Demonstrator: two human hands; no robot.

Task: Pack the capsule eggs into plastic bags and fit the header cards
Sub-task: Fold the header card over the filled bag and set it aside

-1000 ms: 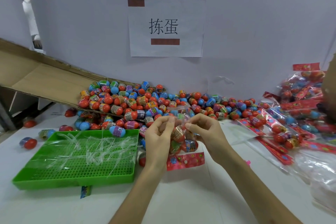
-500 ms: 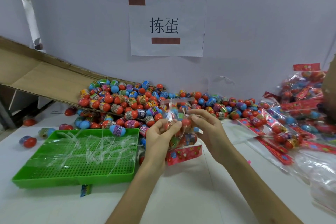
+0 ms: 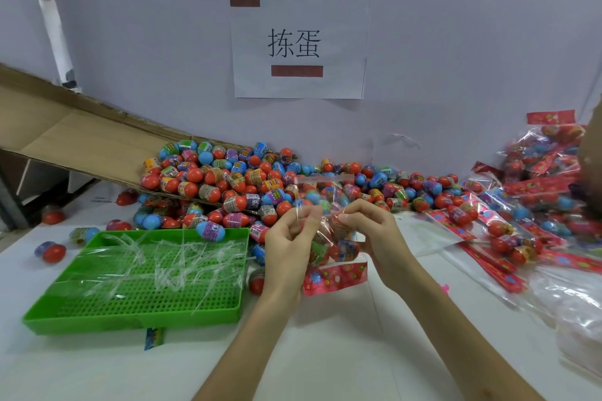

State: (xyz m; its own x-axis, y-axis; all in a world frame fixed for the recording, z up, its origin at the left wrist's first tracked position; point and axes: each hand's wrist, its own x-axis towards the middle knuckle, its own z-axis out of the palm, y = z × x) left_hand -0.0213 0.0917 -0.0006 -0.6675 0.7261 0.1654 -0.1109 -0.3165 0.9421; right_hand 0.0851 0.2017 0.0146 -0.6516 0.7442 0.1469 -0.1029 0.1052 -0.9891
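Over the last second the clear top of the plastic bag [image 3: 324, 187] had risen from between the fingers. It now stood straight above them, its sealing strip stretched flat in front of the pile of loose eggs [image 3: 228, 179] along the back edge of the worktop [image 3: 325, 352]. The hands themselves had barely shifted. I judged that this bag was filled and that its mouth was being readied for closing. The left hand [image 3: 286, 238] and right hand [image 3: 374, 231] were close together, knuckles nearly touching. Each pinched the bag's neck between thumb and forefinger, wrists raised off the worktop. The capsule eggs [image 3: 347, 251] hung in the bag below the fingers, over the worktop's middle. The red header card [image 3: 335, 275] sat at the bag's lower end, just right of the green tray [image 3: 130, 312].
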